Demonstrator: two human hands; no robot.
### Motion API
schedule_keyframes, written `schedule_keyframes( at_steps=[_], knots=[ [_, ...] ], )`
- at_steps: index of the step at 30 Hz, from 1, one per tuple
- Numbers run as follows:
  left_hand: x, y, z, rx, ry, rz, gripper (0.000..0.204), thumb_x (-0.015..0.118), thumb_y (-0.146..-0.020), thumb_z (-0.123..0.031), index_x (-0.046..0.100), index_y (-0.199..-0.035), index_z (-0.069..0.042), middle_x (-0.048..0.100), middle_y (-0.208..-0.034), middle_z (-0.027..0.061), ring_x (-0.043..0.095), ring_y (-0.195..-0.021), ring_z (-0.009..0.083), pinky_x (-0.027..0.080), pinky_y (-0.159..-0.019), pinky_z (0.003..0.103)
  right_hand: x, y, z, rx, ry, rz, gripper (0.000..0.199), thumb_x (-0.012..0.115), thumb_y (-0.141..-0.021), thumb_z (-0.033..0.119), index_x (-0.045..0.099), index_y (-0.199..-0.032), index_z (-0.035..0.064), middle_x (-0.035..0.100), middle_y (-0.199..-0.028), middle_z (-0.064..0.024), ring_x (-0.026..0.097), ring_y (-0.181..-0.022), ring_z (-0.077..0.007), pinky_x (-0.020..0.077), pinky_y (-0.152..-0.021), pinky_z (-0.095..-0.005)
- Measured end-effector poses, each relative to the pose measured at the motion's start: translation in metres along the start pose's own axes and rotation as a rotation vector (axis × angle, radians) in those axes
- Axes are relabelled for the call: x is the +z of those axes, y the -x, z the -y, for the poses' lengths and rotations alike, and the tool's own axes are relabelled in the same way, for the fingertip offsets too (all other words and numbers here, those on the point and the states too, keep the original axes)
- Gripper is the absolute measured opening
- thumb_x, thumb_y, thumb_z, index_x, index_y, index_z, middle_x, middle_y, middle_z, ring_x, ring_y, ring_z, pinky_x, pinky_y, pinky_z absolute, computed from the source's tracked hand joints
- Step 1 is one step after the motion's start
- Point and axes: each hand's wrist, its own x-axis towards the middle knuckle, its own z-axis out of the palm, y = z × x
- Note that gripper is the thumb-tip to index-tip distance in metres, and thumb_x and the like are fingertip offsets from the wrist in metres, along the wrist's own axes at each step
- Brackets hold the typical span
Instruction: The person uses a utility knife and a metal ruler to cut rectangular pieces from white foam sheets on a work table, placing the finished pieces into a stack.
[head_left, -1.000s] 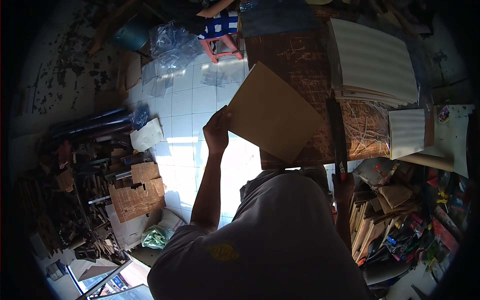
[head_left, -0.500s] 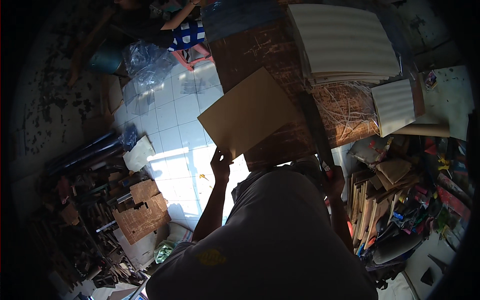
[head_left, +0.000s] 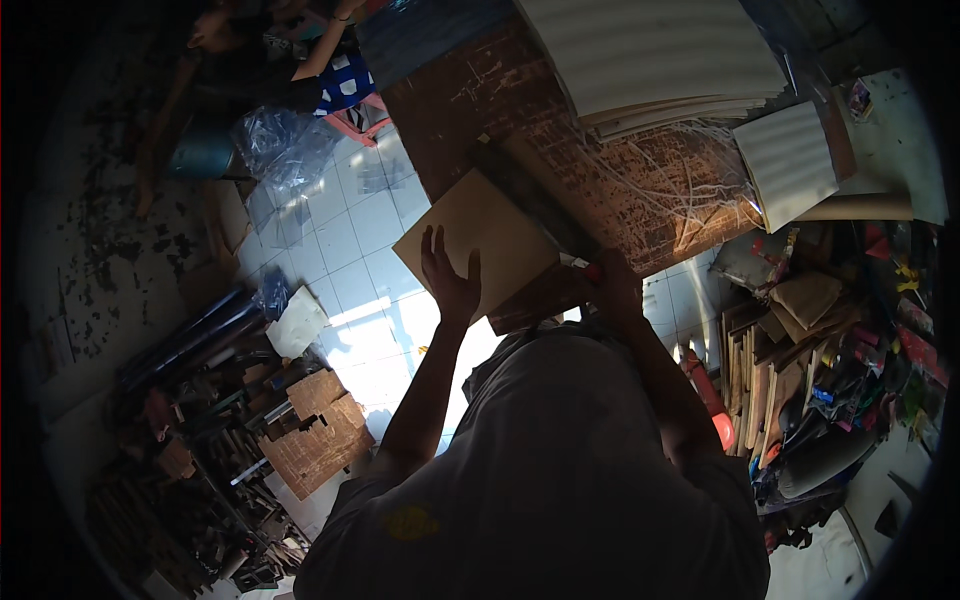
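Observation:
A flat brown board [head_left: 500, 222] lies at an angle over the near left part of the worn brown table. My left hand [head_left: 452, 285] rests on its near left part with fingers spread. A long dark strip [head_left: 535, 200] with straight edges runs along the board's right side, its near end close to my right hand. My right hand [head_left: 615, 290] is closed around a red tool [head_left: 592, 272], with a pale, thin tip showing towards the board. I cannot make out the tool's exact kind.
A stack of large pale sheets [head_left: 660, 60] covers the table's far right, with a smaller pale stack [head_left: 787, 165] beside it. Loose white strings [head_left: 690, 185] lie between. Scrap wood [head_left: 315, 430] fills the left; upright boards [head_left: 750, 375] stand right. Another person's arm [head_left: 325, 45] is at far left.
My left hand has gone from holding the board's near edge to lying flat on it. My right hand has moved left and forward, and the dark strip now lies along the board's edge.

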Motion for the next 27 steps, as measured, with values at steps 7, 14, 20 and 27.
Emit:
schedule_keyframes(
  at_steps=[7,14,20,27],
  knots=[
    [0.091,-0.093,-0.034,0.301,-0.172,0.2,0.085,0.076,-0.089,-0.042,0.04,-0.157,-0.007,0.027,-0.165,0.0266,0.027,-0.153,0.0484,0.023,-0.124,0.062,0.031,-0.019,-0.014,-0.239,0.138,-0.239,0.043,0.082,-0.077,0.019,0.062,-0.111,0.0024,0.056,-0.131,-0.0204,0.057,-0.122,-0.0412,0.0496,-0.098,-0.0536],
    [0.103,-0.096,-0.031,0.306,-0.199,0.278,0.085,0.069,-0.093,-0.049,0.036,-0.161,-0.01,0.019,-0.172,0.0224,0.017,-0.16,0.042,0.016,-0.126,0.064,0.028,-0.01,-0.044,-0.217,0.147,-0.137,0.037,0.076,-0.075,0.007,0.06,-0.108,0.0018,0.052,-0.135,-0.0209,0.053,-0.125,-0.0428,0.0468,-0.104,-0.0524],
    [0.103,-0.097,-0.032,0.279,-0.27,0.359,0.086,0.061,-0.098,-0.054,0.029,-0.166,-0.011,0.01,-0.176,0.0171,0.011,-0.163,0.0359,0.007,-0.127,0.065,0.021,-0.013,-0.033,-0.168,-0.027,-0.11,0.031,0.076,-0.074,0.0,0.057,-0.099,-0.002,0.053,-0.129,-0.0245,0.055,-0.118,-0.043,0.0501,-0.1,-0.047],
    [0.103,-0.099,-0.034,0.266,-0.271,0.387,0.085,0.058,-0.1,-0.055,0.029,-0.166,-0.011,0.009,-0.177,0.016,0.009,-0.163,0.0354,0.007,-0.127,0.066,0.021,-0.016,-0.037,-0.159,-0.037,-0.109,0.038,0.075,-0.072,-0.002,0.058,-0.105,-0.0013,0.053,-0.134,-0.0232,0.055,-0.123,-0.0429,0.0507,-0.102,-0.047]
  ],
)
